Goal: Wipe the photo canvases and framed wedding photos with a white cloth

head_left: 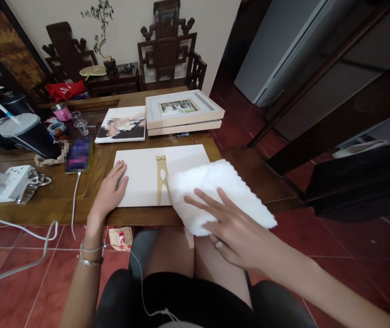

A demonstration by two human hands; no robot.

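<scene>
A white rectangular panel (136, 177) lies flat near the table's front edge. A gold-coloured leg (161, 182) with an oval hole and small fixings at its top runs down its middle. My left hand (111, 189) rests on the panel's left edge, fingers flat and thumb apart. A fluffy white cloth (212, 175) covers the panel's right part and hangs past its corner. Over the cloth lies my right hand (224, 223), holding it with the fingers spread across its top. Part of the right thumb side is hidden by the cloth's edge.
Behind the panel sit stacked picture frames (184, 114) and a photo print (121, 124). To the left are a black lidded cup (31, 134) with a straw, a pink mug (61, 112), a blurred-out phone (79, 155) on a cable, and a white power strip (5, 182).
</scene>
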